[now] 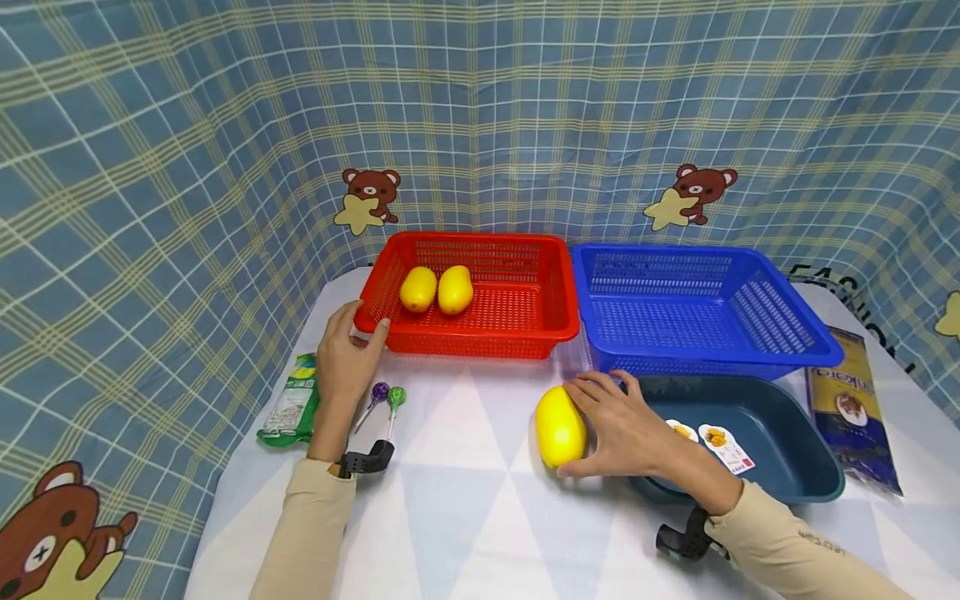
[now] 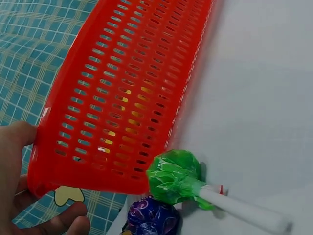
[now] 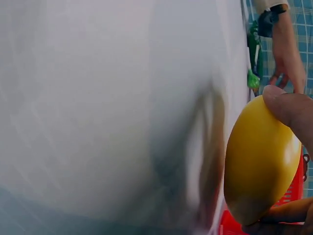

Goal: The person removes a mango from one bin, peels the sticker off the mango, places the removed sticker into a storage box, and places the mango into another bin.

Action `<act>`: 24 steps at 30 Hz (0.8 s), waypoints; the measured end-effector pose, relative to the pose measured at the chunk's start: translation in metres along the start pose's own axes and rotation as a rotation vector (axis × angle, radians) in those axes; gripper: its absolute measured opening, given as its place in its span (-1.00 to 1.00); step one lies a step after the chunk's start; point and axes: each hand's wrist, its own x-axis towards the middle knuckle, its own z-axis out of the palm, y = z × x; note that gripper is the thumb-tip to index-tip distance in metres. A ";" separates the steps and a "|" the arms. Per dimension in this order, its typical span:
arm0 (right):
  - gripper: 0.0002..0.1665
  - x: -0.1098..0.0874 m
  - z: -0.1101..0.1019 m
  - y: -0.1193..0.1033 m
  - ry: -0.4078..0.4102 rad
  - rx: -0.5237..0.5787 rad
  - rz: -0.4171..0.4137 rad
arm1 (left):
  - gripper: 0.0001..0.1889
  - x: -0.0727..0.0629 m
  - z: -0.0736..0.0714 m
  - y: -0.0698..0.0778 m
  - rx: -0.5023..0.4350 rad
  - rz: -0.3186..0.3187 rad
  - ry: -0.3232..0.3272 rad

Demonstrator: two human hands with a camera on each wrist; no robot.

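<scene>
My right hand (image 1: 618, 421) holds a yellow mango (image 1: 560, 427) between thumb and fingers, in front of the baskets. In the right wrist view the thumb lies across one end of the mango (image 3: 261, 161) and fingertips hold the other end. A red perforated basket (image 1: 472, 343) stands at the back, with two more yellow mangoes (image 1: 455, 290) inside on its left. My left hand (image 1: 348, 358) grips that basket's front left corner, with thumb and fingers on either side of it. Two wrapped lollipops, one purple (image 1: 380, 391) and one green (image 1: 397, 397), lie beside this hand.
A blue perforated basket (image 1: 697, 358) stands right of the red one. Before it is a dark teal tray (image 1: 802, 467) with small printed cards (image 1: 724, 446). A purple and gold packet (image 1: 855, 408) lies at far right, a green snack bag (image 1: 292, 408) at left. Plaid cloth surrounds the table.
</scene>
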 end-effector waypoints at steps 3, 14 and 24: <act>0.38 0.001 -0.006 0.000 0.006 0.014 0.011 | -0.32 -0.001 0.003 -0.005 -0.015 -0.013 -0.014; 0.34 0.015 -0.062 0.000 0.046 0.136 0.026 | -0.31 -0.003 0.007 -0.008 -0.050 -0.012 -0.004; 0.23 0.065 -0.103 0.020 0.111 0.110 0.043 | -0.31 -0.006 0.007 -0.011 -0.056 -0.016 0.007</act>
